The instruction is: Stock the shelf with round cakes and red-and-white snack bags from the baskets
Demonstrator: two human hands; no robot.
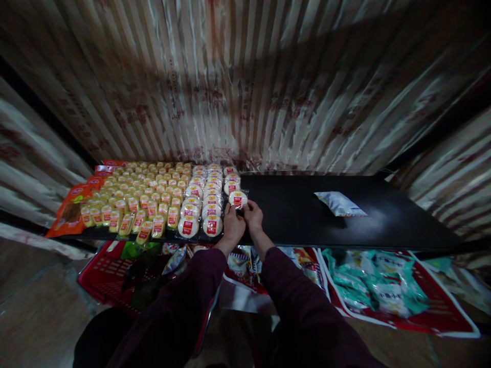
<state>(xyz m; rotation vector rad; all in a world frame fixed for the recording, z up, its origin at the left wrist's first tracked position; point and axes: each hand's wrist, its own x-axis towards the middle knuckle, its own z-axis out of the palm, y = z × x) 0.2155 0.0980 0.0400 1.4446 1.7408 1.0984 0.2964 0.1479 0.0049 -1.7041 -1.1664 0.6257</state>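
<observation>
left hand (233, 223), right hand (253, 216): grasping wrapped cracker (238, 198) | front shelf edge (307, 244) beneath both | room rightward to pale packet (341, 203)

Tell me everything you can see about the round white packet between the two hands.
The round white packet looks like a pale disc in a clear, shiny plastic wrapper, with a red label carrying light lettering and some yellow print above it. Its printed face is turned toward the camera. The fingers of the left hand and right hand hold its near edge, over the black shelf. It is at the front of a short row of similar packets; whether it touches them is unclear.
</observation>
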